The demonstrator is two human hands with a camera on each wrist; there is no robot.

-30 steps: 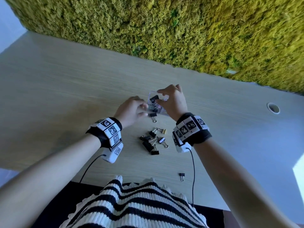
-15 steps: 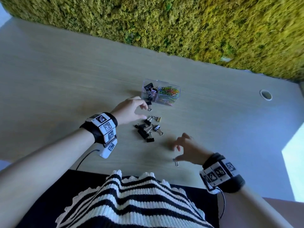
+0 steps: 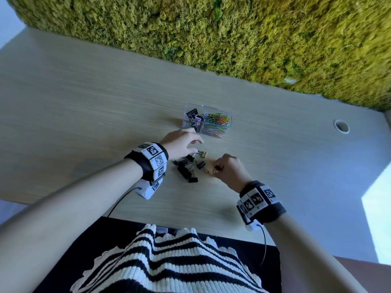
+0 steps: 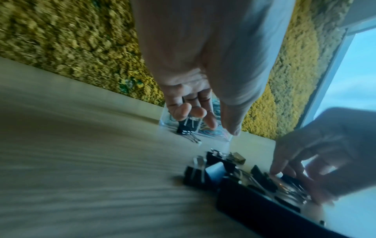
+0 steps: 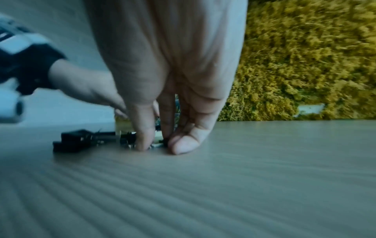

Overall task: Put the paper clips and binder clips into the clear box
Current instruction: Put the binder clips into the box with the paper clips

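The clear box (image 3: 211, 108) stands mid-table, with black binder clips in its left half and coloured paper clips (image 3: 216, 121) in its right. In front of it lies a pile of black binder clips (image 3: 187, 169) with a gold one (image 3: 204, 153) at its far side. My left hand (image 3: 195, 145) hovers at the pile's far left, fingers loosely curled and holding nothing I can see. Just under its fingertips a black clip (image 4: 186, 131) stands before the box (image 4: 164, 124). My right hand (image 3: 215, 169) is at the pile's right edge, its fingertips down on the table. There it pinches a small binder clip (image 5: 159, 142).
A moss wall (image 3: 232, 34) closes off the far side of the wooden table (image 3: 84, 102). A round cable hole (image 3: 341, 126) lies far right. The table's front edge (image 3: 190, 226) runs just above my striped top, and a thin cable (image 3: 118, 203) trails from each wristband.
My right hand left the box, dropped to a lone clip near the front edge, then came up to the pile's right side. The left hand stayed beside the pile.
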